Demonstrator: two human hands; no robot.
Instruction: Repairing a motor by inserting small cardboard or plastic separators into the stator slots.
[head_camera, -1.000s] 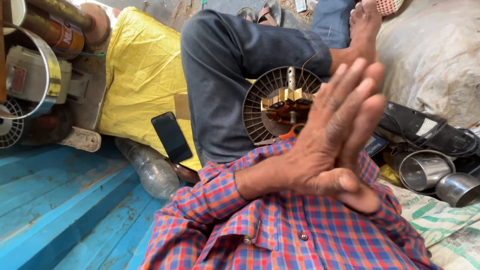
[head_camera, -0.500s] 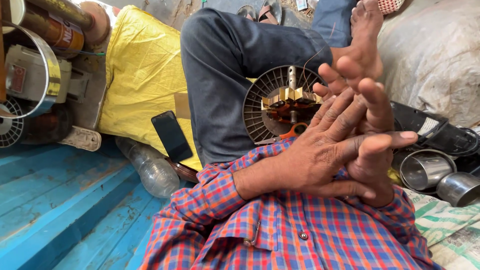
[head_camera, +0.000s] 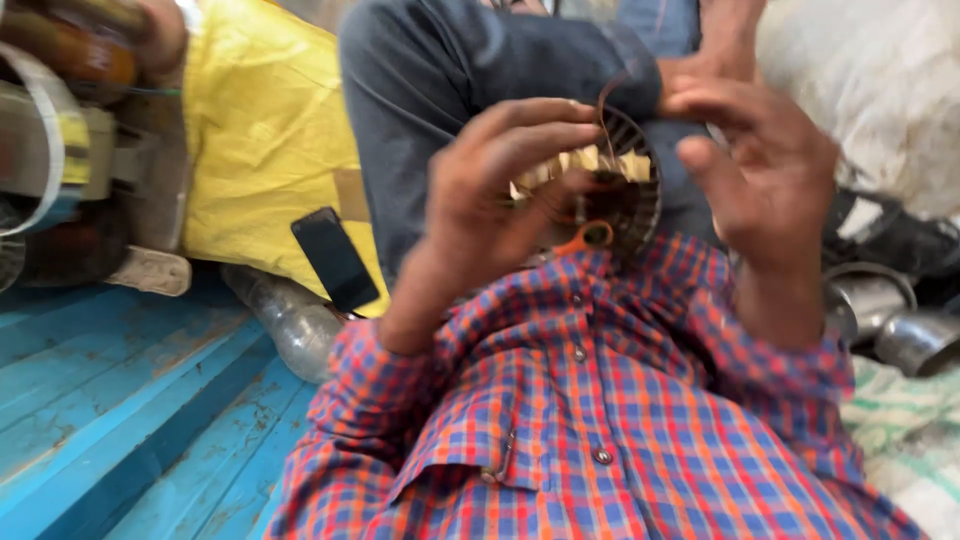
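Both hands sit over the stator (head_camera: 610, 190), the round ribbed motor core with pale paper slot liners showing along its top edge. Left hand (head_camera: 490, 200): fingers (head_camera: 540, 125) half curled, spread, tips over the stator's near-left rim. Whether they actually grip it, cannot tell; motion blur. Right hand (head_camera: 765, 170): fingers loosely open, hovering at the stator's right edge, nothing visibly held. A thin wire loop (head_camera: 605, 105) arcs up from the core between the hands.

Stator rests against the dark trouser leg (head_camera: 440, 90), just beyond the checked shirt (head_camera: 600, 420). Orange scissors (head_camera: 585, 238) lie at its near edge, touching the shirt.

Progress, my read: liners are seated in the slots that show and no finished coil is visible, so winding looks early, most of it left.

Around: black phone (head_camera: 335, 260) on yellow sack (head_camera: 265, 130) to the left, clear bottle (head_camera: 290, 320) below it, blue planks (head_camera: 120, 400) near left, metal cups (head_camera: 900, 320) right.
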